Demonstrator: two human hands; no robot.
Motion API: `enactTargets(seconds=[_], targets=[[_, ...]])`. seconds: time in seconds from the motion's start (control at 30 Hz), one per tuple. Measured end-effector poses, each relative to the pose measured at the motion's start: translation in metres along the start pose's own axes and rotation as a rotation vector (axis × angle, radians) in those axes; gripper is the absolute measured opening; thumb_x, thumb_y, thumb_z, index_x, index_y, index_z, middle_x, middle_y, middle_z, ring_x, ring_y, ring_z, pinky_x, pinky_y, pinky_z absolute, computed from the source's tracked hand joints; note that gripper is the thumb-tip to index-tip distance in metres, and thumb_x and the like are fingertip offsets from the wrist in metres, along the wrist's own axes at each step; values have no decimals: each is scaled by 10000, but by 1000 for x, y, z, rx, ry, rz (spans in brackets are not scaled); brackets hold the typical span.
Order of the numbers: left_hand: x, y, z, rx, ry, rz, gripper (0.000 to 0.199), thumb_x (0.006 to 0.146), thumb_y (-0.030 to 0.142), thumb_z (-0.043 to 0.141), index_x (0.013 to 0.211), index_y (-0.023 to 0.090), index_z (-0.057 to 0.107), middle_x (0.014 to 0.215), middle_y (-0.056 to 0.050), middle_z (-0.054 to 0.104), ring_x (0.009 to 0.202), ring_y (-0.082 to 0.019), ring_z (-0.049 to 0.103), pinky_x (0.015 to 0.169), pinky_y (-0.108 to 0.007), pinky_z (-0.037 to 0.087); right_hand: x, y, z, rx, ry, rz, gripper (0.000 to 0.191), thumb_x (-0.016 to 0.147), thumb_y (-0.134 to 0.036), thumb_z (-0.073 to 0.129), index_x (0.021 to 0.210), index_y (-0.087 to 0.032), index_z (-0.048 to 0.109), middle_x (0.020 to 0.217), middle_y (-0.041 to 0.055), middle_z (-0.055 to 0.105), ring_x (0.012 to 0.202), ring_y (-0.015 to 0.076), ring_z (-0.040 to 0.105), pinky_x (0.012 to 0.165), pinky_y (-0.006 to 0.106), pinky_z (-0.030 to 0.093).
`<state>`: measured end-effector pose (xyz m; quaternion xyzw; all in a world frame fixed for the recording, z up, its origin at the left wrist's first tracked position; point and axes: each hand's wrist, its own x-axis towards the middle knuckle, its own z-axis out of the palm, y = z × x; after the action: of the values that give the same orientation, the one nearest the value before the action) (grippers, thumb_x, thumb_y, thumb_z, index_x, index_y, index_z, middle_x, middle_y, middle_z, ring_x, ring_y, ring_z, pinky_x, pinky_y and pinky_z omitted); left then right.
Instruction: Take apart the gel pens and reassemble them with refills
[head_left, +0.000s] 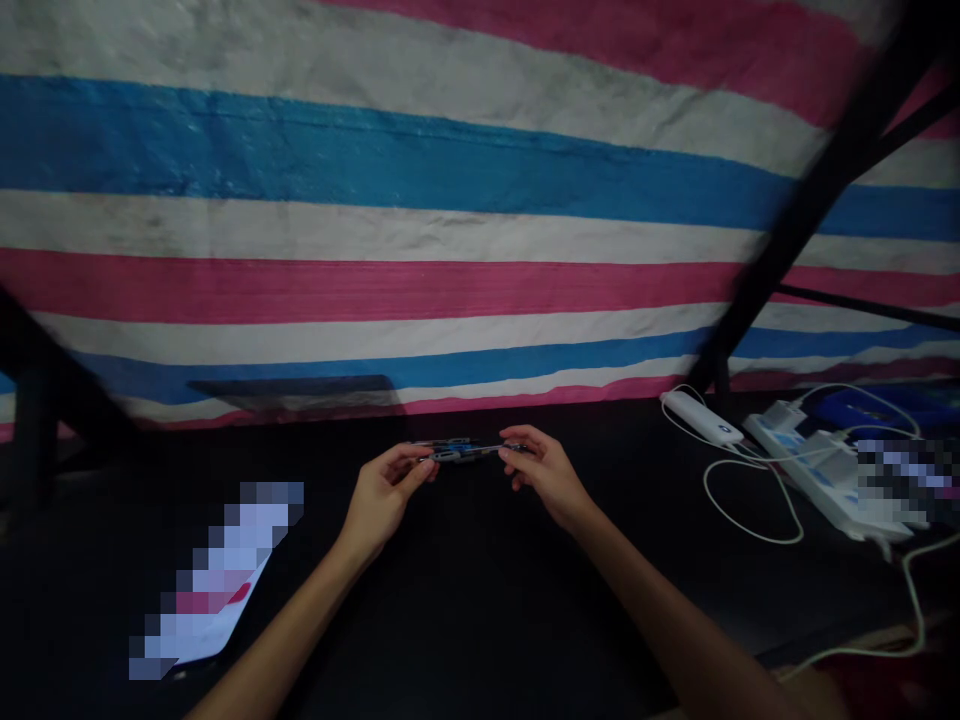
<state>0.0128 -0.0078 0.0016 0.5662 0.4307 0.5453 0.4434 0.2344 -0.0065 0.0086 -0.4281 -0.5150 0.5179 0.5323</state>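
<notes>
My left hand (382, 495) is closed, its thumb and fingers pinching a slim grey pen (452, 457) level above the black table. Opposite it, the fingertips of my right hand (551, 475) are closed around a thin pale rod (491, 449) in line with that pen. Whether the rod and the pen are joined is too small to tell. Just behind my fingers more slim pen-like things (450, 442) show, partly hidden, with a bit of blue among them.
A lit phone (232, 620) lies on the black table (465, 620) at left. On the right are a white power bank (701, 418), a white power strip (817, 475), looping cables (787, 505) and a blue item (877, 408). Dark frame bars (802, 215) stand before a striped sheet (420, 290).
</notes>
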Motion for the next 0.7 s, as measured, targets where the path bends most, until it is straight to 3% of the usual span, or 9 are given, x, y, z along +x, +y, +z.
enactTargets(seconds=[0.17, 0.33, 0.7], targets=[[0, -1, 1, 2, -18, -7, 204, 719, 263, 675, 883, 148, 635, 752, -26, 664, 723, -142, 618, 741, -284, 477, 2, 3, -1, -76, 30, 83, 326, 712, -452, 656, 718, -127, 644, 627, 34, 574, 522, 102, 501, 434, 211, 370], [-1, 1, 2, -4, -30, -12, 199, 728, 268, 660, 886, 149, 639, 773, -35, 662, 739, -149, 612, 747, -295, 476, 3, 3, -3, 5, 43, -6, 264, 667, -352, 718, 826, -152, 656, 651, 7, 559, 556, 109, 510, 476, 229, 396], [0, 1, 3, -36, -1, -31, 215, 709, 286, 679, 861, 137, 648, 743, -35, 670, 691, -142, 612, 716, -288, 478, 4, 5, -3, 63, 72, -105, 230, 627, -216, 726, 844, -174, 662, 728, 13, 592, 604, 118, 523, 585, 267, 433]])
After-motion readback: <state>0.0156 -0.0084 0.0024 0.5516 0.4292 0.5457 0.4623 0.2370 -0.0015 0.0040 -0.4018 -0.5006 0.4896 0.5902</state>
